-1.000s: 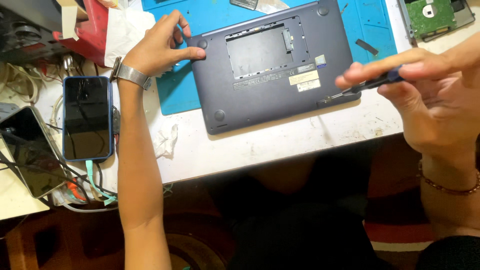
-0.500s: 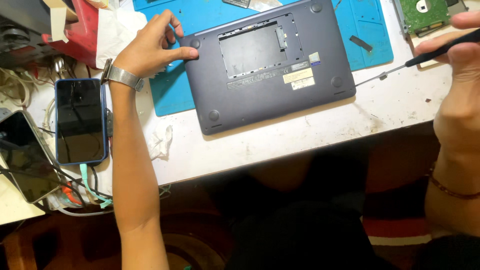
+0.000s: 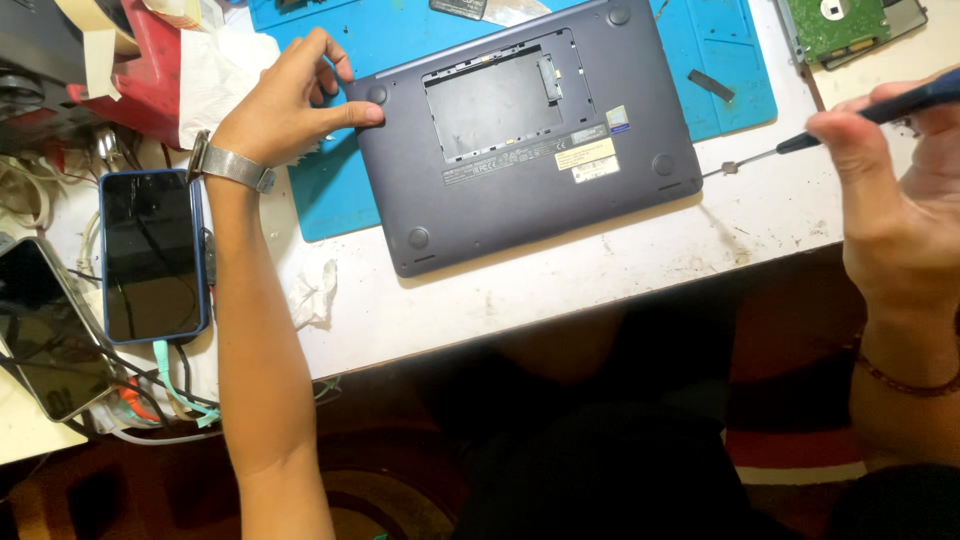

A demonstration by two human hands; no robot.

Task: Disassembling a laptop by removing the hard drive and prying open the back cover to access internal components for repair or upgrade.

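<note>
Head view: your left hand (image 3: 290,100) is pressing the upturned laptop's (image 3: 525,140) corner on the blue mat (image 3: 330,190) (pale rectangular labels facing up), while your right hand (image 3: 895,190) is pinching a screwdriver (image 3: 850,125) over the tabletop's right edge.

laptop underside (image 3: 500,190): matt dark grey plastic, smooth, with paper-looking stickers
work mat (image 3: 330,200): blue, rubbery, matt
counter (image 3: 560,290): white, scuffed and stained, dull finish
screwdriver (image 3: 850,120): thin bare metal shaft, dark plastic handle with a slight sheen
watch band (image 3: 232,167): brushed silver metal
phones (image 3: 152,255): glossy black glass, reflective
circuit board (image 3: 835,22): green, matt, in a shiny metal frame
rag (image 3: 312,295): crumpled white tissue or cloth
</note>
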